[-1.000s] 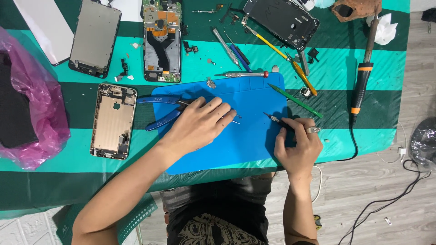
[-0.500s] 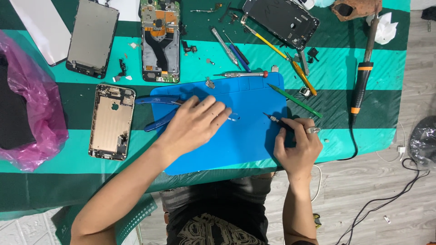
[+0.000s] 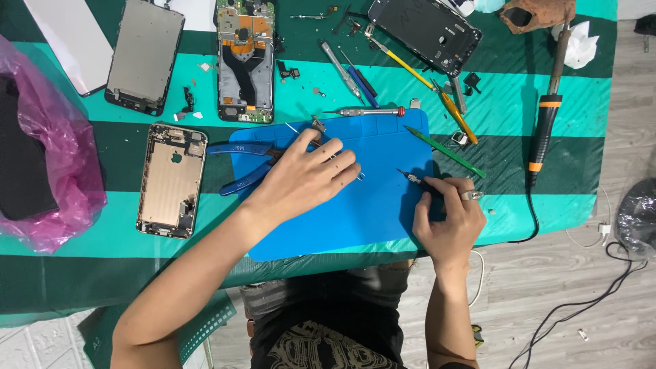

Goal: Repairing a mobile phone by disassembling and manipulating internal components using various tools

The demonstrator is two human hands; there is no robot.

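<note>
Head cam: left hand (image 3: 311, 179) lies flat on the blue mat (image 3: 383, 205), fingers spread over a small metal part (image 3: 357, 175). Right hand (image 3: 447, 219), at the mat's right edge, pinches a precision screwdriver (image 3: 418, 182). One slip could send the part skidding off the mat.

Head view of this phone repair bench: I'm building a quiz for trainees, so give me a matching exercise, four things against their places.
Things:
1. blue-handled pliers
2. soldering iron
3. pink plastic bag
4. gold phone back housing

Places:
A. far left of the table
B. between the bag and the blue mat
C. under the left hand, on the mat's left edge
D. right of the mat, cable running off the table

Pairs: 1-C, 2-D, 3-A, 4-B
</note>
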